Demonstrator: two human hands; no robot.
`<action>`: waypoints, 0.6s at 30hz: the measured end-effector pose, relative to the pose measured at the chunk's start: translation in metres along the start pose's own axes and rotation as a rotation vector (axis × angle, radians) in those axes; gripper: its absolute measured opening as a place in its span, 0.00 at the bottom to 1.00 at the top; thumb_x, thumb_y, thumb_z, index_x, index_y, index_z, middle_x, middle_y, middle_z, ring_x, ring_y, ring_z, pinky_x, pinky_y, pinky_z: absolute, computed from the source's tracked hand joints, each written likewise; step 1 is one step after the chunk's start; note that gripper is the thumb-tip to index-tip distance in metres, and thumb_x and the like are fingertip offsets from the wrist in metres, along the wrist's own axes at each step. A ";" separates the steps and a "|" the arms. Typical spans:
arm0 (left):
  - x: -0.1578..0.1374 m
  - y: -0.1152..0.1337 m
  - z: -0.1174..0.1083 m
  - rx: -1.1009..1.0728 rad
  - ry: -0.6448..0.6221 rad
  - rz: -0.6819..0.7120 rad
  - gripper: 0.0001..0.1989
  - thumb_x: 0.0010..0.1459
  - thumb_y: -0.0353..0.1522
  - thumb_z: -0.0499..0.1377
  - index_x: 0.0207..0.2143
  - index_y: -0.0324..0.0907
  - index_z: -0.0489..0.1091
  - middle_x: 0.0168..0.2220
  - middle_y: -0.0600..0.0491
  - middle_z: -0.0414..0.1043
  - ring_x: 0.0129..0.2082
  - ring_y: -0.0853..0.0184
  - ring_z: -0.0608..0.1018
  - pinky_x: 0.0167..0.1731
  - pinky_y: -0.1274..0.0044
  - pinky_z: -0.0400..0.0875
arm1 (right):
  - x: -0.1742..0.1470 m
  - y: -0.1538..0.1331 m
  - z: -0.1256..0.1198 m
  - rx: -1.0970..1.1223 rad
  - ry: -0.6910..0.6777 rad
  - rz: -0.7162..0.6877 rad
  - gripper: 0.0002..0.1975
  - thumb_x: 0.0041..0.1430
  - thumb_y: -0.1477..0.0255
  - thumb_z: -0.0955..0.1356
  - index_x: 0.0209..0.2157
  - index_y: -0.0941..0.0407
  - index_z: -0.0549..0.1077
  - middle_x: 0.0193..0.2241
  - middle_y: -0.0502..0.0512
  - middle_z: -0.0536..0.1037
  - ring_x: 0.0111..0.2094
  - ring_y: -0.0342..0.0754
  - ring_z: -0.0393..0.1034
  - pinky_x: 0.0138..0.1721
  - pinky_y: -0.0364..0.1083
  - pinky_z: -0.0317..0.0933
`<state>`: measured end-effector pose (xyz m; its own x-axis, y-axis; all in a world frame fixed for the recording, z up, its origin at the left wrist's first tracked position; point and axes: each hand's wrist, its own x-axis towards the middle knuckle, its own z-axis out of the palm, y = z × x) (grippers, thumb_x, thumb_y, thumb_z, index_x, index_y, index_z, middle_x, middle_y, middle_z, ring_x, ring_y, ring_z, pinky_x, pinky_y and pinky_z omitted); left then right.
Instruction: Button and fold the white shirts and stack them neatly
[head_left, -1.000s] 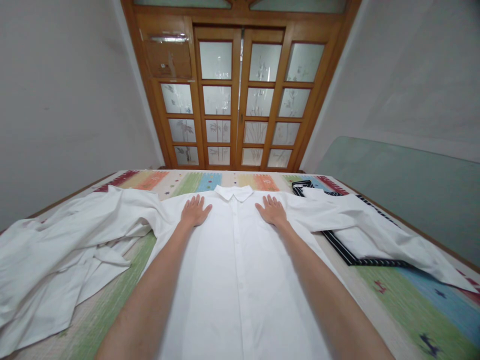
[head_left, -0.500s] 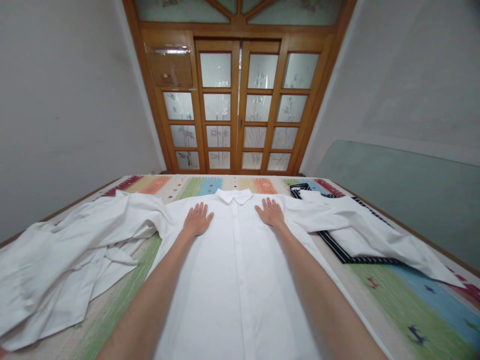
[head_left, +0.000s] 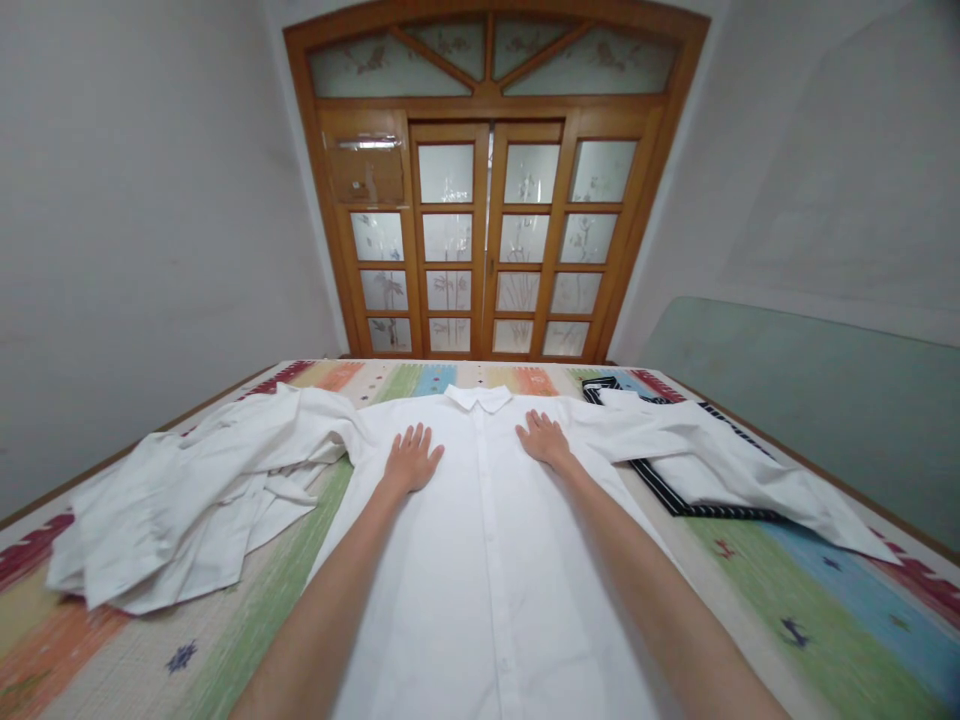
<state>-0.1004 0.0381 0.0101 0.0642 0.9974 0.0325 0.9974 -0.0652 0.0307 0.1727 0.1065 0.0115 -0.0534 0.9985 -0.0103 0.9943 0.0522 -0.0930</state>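
A white button-up shirt (head_left: 457, 560) lies spread front side up, its collar (head_left: 478, 398) pointing away from me. My left hand (head_left: 412, 461) rests flat on the left chest of the shirt, fingers apart. On the other side of the button strip, my right hand (head_left: 544, 440) also lies flat on the cloth with spread fingers. The shirt's right sleeve (head_left: 675, 430) stretches out to the right across folded clothes. Its left sleeve runs toward a crumpled white garment (head_left: 195, 490); where one ends and the other starts, I cannot tell.
A bed-like surface bears a patterned, multicoloured cover (head_left: 247, 640). At right, folded black-and-white striped clothing (head_left: 660, 490) lies under the sleeve. A pale green headboard-like panel (head_left: 795, 390) stands along the right side. Wooden glazed doors (head_left: 487, 240) fill the far end between grey-white walls.
The view has tilted up a little, showing more of the door arch. My hands remain flat on the shirt, slightly closer to me along the cloth.
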 end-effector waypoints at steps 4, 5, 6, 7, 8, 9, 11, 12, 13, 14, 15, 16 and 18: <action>-0.008 0.001 -0.002 -0.033 0.031 0.009 0.31 0.68 0.43 0.38 0.67 0.36 0.51 0.69 0.41 0.46 0.69 0.55 0.49 0.64 0.60 0.46 | -0.017 -0.001 0.002 0.005 -0.056 0.017 0.40 0.66 0.51 0.48 0.69 0.65 0.43 0.70 0.61 0.39 0.70 0.58 0.33 0.66 0.55 0.32; -0.011 0.001 -0.003 -0.042 0.049 0.006 0.30 0.68 0.43 0.39 0.66 0.36 0.52 0.68 0.41 0.48 0.69 0.55 0.51 0.64 0.59 0.47 | -0.020 -0.001 0.003 0.003 -0.048 0.007 0.40 0.66 0.51 0.48 0.69 0.65 0.43 0.70 0.61 0.39 0.70 0.58 0.33 0.66 0.55 0.31; -0.013 0.001 -0.004 -0.050 0.070 0.003 0.29 0.67 0.42 0.40 0.65 0.37 0.55 0.68 0.42 0.50 0.68 0.56 0.52 0.64 0.60 0.48 | -0.023 -0.001 0.003 0.002 -0.037 -0.003 0.40 0.67 0.51 0.48 0.69 0.65 0.43 0.70 0.61 0.39 0.70 0.58 0.33 0.66 0.55 0.31; -0.017 0.000 -0.005 -0.058 0.094 -0.001 0.28 0.67 0.41 0.41 0.64 0.38 0.57 0.67 0.42 0.53 0.68 0.56 0.55 0.63 0.61 0.50 | -0.025 -0.001 0.003 0.002 -0.027 -0.009 0.39 0.67 0.52 0.48 0.69 0.65 0.44 0.70 0.61 0.39 0.70 0.58 0.33 0.66 0.55 0.31; -0.021 -0.002 -0.006 -0.067 0.120 -0.005 0.26 0.66 0.39 0.43 0.62 0.38 0.60 0.66 0.43 0.57 0.67 0.57 0.57 0.63 0.62 0.52 | -0.027 -0.001 0.004 0.005 -0.019 -0.010 0.39 0.67 0.52 0.48 0.69 0.64 0.44 0.70 0.61 0.40 0.70 0.57 0.33 0.66 0.55 0.32; -0.025 -0.005 -0.008 -0.079 0.148 -0.013 0.24 0.65 0.38 0.44 0.59 0.38 0.63 0.64 0.43 0.61 0.65 0.57 0.60 0.62 0.64 0.54 | -0.028 -0.001 0.004 0.009 -0.014 -0.007 0.39 0.67 0.52 0.48 0.69 0.64 0.45 0.70 0.61 0.40 0.70 0.57 0.34 0.66 0.54 0.32; -0.036 -0.013 -0.011 -0.120 0.225 -0.047 0.21 0.63 0.34 0.47 0.53 0.39 0.69 0.58 0.43 0.69 0.61 0.58 0.67 0.60 0.68 0.59 | -0.029 -0.002 0.003 0.015 -0.003 -0.003 0.38 0.67 0.53 0.49 0.69 0.64 0.45 0.70 0.61 0.41 0.70 0.58 0.34 0.66 0.55 0.32; -0.042 -0.019 -0.013 -0.149 0.276 -0.071 0.19 0.62 0.32 0.47 0.50 0.39 0.71 0.55 0.43 0.72 0.58 0.58 0.69 0.59 0.69 0.61 | -0.030 -0.002 0.003 0.016 0.003 -0.004 0.38 0.67 0.53 0.49 0.69 0.64 0.45 0.70 0.61 0.41 0.69 0.58 0.35 0.66 0.55 0.32; -0.049 -0.026 -0.015 -0.184 0.334 -0.101 0.18 0.61 0.31 0.48 0.48 0.39 0.73 0.51 0.44 0.74 0.56 0.59 0.71 0.58 0.70 0.62 | -0.030 -0.002 0.003 0.017 0.008 -0.007 0.38 0.67 0.54 0.49 0.69 0.65 0.46 0.70 0.62 0.42 0.69 0.58 0.35 0.66 0.55 0.32; -0.055 -0.034 -0.017 -0.225 0.394 -0.135 0.17 0.60 0.31 0.49 0.45 0.40 0.74 0.49 0.44 0.75 0.54 0.58 0.72 0.58 0.70 0.62 | -0.030 -0.002 0.004 0.017 0.011 -0.010 0.37 0.67 0.54 0.49 0.69 0.65 0.46 0.70 0.62 0.42 0.69 0.58 0.35 0.66 0.55 0.32; -0.060 -0.043 -0.019 -0.270 0.453 -0.176 0.15 0.58 0.30 0.50 0.43 0.40 0.74 0.47 0.44 0.76 0.53 0.58 0.73 0.57 0.70 0.63 | -0.030 -0.002 0.004 0.017 0.013 -0.013 0.37 0.68 0.55 0.49 0.68 0.65 0.46 0.70 0.61 0.42 0.69 0.58 0.35 0.66 0.55 0.33; -0.065 -0.053 -0.022 -0.326 0.508 -0.228 0.14 0.57 0.30 0.51 0.41 0.40 0.74 0.45 0.44 0.77 0.52 0.58 0.73 0.57 0.69 0.64 | -0.030 -0.001 0.004 0.016 0.013 -0.014 0.37 0.68 0.55 0.49 0.68 0.65 0.46 0.70 0.61 0.42 0.69 0.58 0.35 0.66 0.55 0.33; -0.073 -0.072 -0.029 -0.478 0.598 -0.386 0.10 0.55 0.31 0.53 0.37 0.42 0.72 0.41 0.46 0.77 0.48 0.58 0.75 0.54 0.68 0.66 | -0.029 -0.001 0.005 0.016 0.011 -0.015 0.37 0.68 0.55 0.48 0.68 0.65 0.46 0.70 0.61 0.42 0.69 0.58 0.35 0.66 0.55 0.32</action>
<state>-0.1783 -0.0309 0.0344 -0.4396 0.7771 0.4504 0.8161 0.1360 0.5617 0.1727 0.0773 0.0068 -0.0671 0.9977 0.0022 0.9918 0.0669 -0.1088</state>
